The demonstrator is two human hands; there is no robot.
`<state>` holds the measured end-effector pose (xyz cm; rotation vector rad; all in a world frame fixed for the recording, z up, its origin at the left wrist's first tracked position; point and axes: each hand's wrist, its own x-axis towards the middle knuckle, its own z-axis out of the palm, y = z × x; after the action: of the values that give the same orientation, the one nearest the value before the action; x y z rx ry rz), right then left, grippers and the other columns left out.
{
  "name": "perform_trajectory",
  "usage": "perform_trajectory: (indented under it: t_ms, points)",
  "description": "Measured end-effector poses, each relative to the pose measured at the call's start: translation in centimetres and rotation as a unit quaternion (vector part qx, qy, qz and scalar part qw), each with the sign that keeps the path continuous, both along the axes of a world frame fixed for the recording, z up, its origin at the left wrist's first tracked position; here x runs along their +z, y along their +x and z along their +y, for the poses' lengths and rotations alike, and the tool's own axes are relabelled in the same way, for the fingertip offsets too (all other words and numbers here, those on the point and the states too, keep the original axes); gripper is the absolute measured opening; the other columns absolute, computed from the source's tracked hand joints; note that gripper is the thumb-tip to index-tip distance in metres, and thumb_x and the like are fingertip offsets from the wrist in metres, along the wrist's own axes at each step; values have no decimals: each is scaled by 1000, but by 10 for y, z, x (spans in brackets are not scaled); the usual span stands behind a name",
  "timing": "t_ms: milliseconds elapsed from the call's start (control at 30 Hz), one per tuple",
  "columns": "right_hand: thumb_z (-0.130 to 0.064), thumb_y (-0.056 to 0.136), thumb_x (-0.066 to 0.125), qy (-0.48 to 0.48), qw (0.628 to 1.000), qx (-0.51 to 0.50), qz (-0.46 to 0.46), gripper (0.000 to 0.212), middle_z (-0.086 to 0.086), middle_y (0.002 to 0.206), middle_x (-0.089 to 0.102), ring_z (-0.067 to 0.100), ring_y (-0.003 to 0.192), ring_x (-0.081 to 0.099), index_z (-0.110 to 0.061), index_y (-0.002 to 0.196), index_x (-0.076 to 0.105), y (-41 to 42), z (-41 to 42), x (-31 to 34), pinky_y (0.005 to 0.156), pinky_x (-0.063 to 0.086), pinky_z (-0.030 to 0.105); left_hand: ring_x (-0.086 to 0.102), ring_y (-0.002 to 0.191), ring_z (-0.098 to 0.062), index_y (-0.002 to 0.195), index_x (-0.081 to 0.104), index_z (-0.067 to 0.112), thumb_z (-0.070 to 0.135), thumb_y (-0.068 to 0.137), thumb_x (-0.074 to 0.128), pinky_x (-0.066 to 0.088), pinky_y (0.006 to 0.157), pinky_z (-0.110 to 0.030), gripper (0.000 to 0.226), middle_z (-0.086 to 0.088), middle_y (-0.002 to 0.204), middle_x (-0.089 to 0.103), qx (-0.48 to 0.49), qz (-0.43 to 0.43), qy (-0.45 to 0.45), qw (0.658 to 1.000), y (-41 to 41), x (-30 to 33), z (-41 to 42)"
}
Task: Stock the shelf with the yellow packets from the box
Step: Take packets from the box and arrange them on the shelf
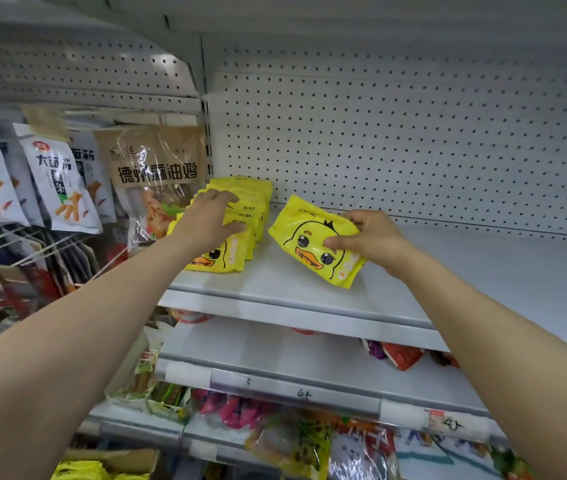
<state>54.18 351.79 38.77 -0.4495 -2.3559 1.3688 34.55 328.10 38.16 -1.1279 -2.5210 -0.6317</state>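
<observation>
A row of several yellow duck-face packets (244, 206) stands on the grey shelf (309, 292) at its left end. My left hand (211, 216) lies over the top of that row with its fingers spread. My right hand (368, 239) pinches another yellow duck packet (309, 244), tilted, just above the shelf to the right of the row. The cardboard box (116, 460) shows at the bottom left, with more yellow packets (79, 471) inside.
A white pegboard back wall (396, 140) stands behind the shelf. Snack bags (60, 181) hang on hooks to the left. Lower shelves (275, 372) hold mixed colourful packets. The grey shelf stretches bare to the right of my right hand.
</observation>
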Motion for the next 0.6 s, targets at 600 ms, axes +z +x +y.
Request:
perform_trajectory:
  t_ms: [600]
  points:
    - [-14, 75, 85, 53, 996, 62, -31, 41, 3, 84, 65, 6, 61, 61, -13, 99, 52, -80, 78, 22, 52, 44, 18, 53, 69, -3, 79, 62, 30, 16, 76, 80, 42, 71, -25, 23, 9, 76, 60, -255, -166, -68, 950, -52, 47, 142]
